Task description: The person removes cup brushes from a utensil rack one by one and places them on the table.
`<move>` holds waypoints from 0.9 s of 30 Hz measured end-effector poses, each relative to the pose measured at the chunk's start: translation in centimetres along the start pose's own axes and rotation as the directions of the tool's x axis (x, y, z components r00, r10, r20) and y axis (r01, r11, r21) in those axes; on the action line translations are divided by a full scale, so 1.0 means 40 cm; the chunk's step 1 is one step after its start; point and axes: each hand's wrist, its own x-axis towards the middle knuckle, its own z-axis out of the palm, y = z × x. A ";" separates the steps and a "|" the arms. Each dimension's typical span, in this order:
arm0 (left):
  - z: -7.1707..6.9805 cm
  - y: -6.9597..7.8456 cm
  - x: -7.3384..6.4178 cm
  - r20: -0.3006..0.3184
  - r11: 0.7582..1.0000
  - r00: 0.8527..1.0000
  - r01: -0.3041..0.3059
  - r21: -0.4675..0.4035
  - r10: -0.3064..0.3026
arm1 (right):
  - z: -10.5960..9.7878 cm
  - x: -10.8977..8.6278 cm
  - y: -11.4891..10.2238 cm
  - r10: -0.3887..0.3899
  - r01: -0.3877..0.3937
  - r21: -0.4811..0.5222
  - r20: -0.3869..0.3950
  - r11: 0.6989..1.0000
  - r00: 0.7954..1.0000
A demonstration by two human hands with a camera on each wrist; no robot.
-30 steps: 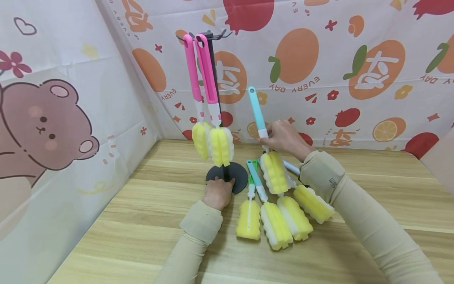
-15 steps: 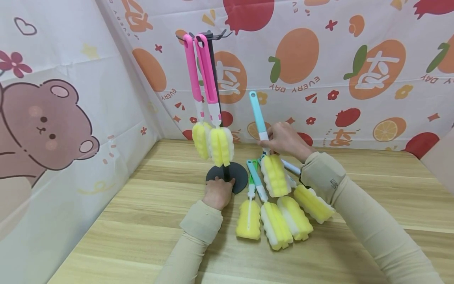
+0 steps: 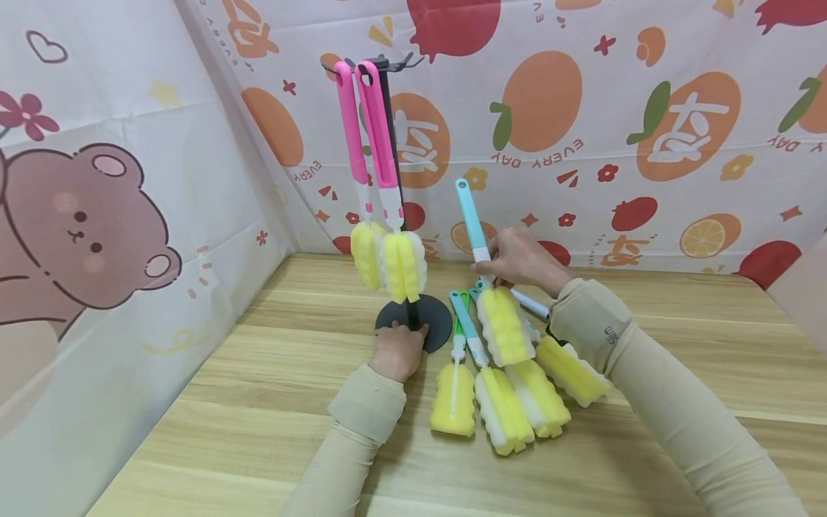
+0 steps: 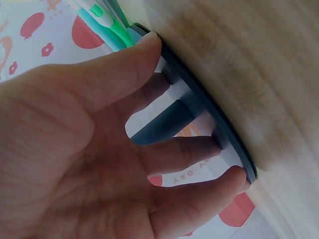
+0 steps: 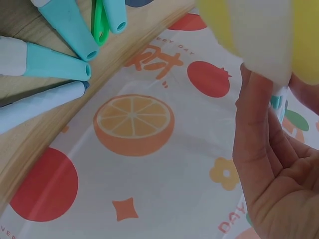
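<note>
My right hand (image 3: 522,260) pinches the white neck of a blue-handled sponge bottle brush (image 3: 473,221), its handle pointing up and its yellow-and-white sponge hanging over the pile. In the right wrist view, that sponge (image 5: 261,37) is close above the fingers. My left hand (image 3: 397,352) rests on the round black base (image 3: 437,321) of a hook stand. Its fingers are spread about the pole (image 4: 162,122) with the tips pressing the base. Two pink-handled brushes (image 3: 380,133) hang from the stand's hooks, sponges down.
Several sponge brushes lie in front of the right hand, among them a green-handled one (image 3: 454,402) and a blue-handled one (image 3: 504,413). A pale lilac handle (image 3: 531,304) lies behind the right wrist. Fruit-print cloth (image 3: 614,143) lines the back of the wooden table (image 3: 245,431).
My right hand has come down a little with the blue-handled brush, whose sponge now overlaps the lying brushes more. The left hand has stayed on the base.
</note>
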 end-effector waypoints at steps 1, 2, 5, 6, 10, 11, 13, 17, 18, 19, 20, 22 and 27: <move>0.000 0.000 0.000 -0.003 1.000 1.000 0.000 0.000 0.000 | 0.000 -0.001 0.000 0.003 -0.003 0.003 0.005 1.000 1.000; 0.000 0.000 -0.001 -0.005 1.000 1.000 -0.001 0.000 0.001 | 0.001 -0.001 0.001 0.008 -0.008 0.007 0.010 1.000 1.000; 0.000 0.000 -0.002 -0.008 1.000 1.000 -0.002 -0.001 0.001 | 0.002 0.000 0.003 0.023 -0.023 0.016 0.024 1.000 0.999; 0.000 0.000 -0.002 -0.008 1.000 1.000 -0.001 -0.001 0.001 | 0.003 0.000 0.004 0.027 -0.027 0.018 0.028 0.999 0.999; 0.000 0.000 -0.002 -0.006 1.000 1.000 -0.001 0.000 0.001 | 0.003 -0.001 0.005 0.034 -0.035 0.020 0.040 0.999 0.999; 0.000 0.000 -0.002 -0.005 1.000 1.000 -0.001 0.000 0.001 | 0.003 -0.002 0.005 0.035 -0.036 0.021 0.042 0.999 0.998; 0.000 0.000 -0.001 -0.004 1.000 1.000 -0.001 0.001 0.001 | 0.003 -0.003 0.006 0.038 -0.039 0.021 0.050 0.999 0.998; 0.000 0.000 0.000 -0.001 1.000 1.000 -0.001 0.000 0.001 | 0.005 -0.003 0.009 0.048 -0.050 0.027 0.064 0.998 0.997; 0.000 0.000 0.001 -0.001 1.000 1.000 -0.001 -0.001 0.001 | 0.005 -0.003 0.010 0.049 -0.051 0.029 0.067 0.998 0.997; 0.000 0.000 0.001 -0.001 1.000 1.000 -0.001 -0.001 0.001 | 0.006 -0.003 0.010 0.049 -0.051 0.031 0.070 0.998 0.996; 0.000 0.000 0.001 -0.001 1.000 1.000 -0.001 -0.001 0.001 | 0.006 -0.003 0.010 0.051 -0.053 0.034 0.072 0.998 0.996; 0.000 0.000 0.002 -0.001 1.000 1.000 0.000 -0.002 0.000 | 0.008 -0.003 0.011 0.055 -0.058 0.038 0.077 0.998 0.996; 0.000 0.000 0.001 0.000 1.000 1.000 0.001 -0.005 -0.001 | 0.010 -0.004 0.015 0.060 -0.065 0.047 0.094 0.997 0.994</move>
